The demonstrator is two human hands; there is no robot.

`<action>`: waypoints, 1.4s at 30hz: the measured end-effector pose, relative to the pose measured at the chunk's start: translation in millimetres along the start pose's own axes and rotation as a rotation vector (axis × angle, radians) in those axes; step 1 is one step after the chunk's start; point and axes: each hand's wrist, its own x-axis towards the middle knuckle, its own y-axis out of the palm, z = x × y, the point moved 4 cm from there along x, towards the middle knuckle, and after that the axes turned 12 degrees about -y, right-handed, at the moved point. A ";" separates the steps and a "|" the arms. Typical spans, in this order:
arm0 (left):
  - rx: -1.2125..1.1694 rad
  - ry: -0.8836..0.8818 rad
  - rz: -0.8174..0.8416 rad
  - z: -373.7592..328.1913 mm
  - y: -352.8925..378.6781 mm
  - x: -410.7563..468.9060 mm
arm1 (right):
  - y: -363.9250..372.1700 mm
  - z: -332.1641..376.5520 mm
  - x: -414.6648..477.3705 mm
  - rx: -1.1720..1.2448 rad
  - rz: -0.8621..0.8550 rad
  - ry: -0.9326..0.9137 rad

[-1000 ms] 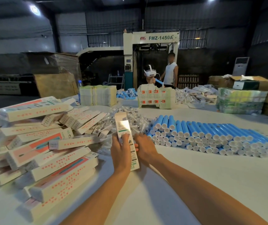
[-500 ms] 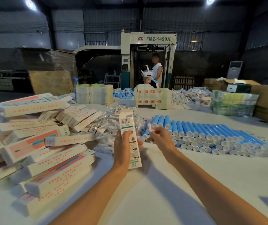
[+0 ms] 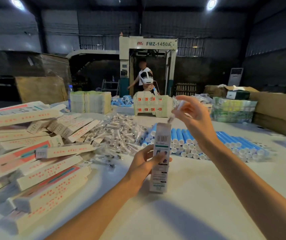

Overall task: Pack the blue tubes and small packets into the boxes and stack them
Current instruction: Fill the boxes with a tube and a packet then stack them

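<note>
We hold a packet (image 3: 173,115) above a box (image 3: 161,149).
Our left hand (image 3: 143,164) grips the upright box mid-frame; our right hand (image 3: 195,116) pinches the packet over its top.

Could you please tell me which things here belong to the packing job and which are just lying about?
Job: box in left hand; small packet pinched in right hand; blue tubes; packet pile; heaped boxes.
Lying about: water bottle; FMZ-1450A machine; brown cartons; standing air conditioner.
</note>
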 end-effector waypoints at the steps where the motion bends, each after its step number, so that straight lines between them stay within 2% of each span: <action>1: 0.009 -0.001 0.005 0.3 1.2 -0.3 | 4.0 4.1 1.0 -0.034 0.039 -0.041; 4: 0.009 -0.001 0.004 -0.4 1.6 -1.0 | 19.2 7.8 -0.4 -0.101 0.125 -0.070; 7: 0.003 0.002 -0.009 -2.1 1.6 -2.0 | 30.3 1.4 -4.6 -0.114 0.195 -0.010; 14: -0.001 -0.008 -0.046 -3.6 0.8 -3.0 | 35.9 -9.2 -7.3 -0.204 0.219 -0.027; 19: 0.033 0.001 -0.048 -3.5 -0.7 -1.8 | 33.6 -4.1 -6.6 -0.253 0.195 -0.106; 24: 0.029 0.018 -0.065 -3.4 -2.1 -1.2 | 44.0 -9.8 -16.2 -0.411 0.456 -0.113; 25: 0.034 0.027 -0.069 -3.9 -2.1 -1.6 | 44.2 -13.4 -22.6 -0.388 0.441 -0.114; 29: 0.064 0.097 -0.091 -9.8 -1.1 -3.8 | 29.4 -28.0 -53.1 -0.242 0.104 -0.077; 30: 0.055 0.121 -0.085 -11.2 -0.7 -4.6 | 27.4 -34.6 -62.5 -0.199 0.071 -0.034; 35: 0.133 0.269 -0.055 -18.3 -0.6 -8.2 | 38.1 -49.6 -87.4 0.036 0.208 0.053; 42: 0.332 0.319 -0.101 -24.4 -2.7 -7.4 | 33.7 -50.8 -84.6 0.106 0.238 0.082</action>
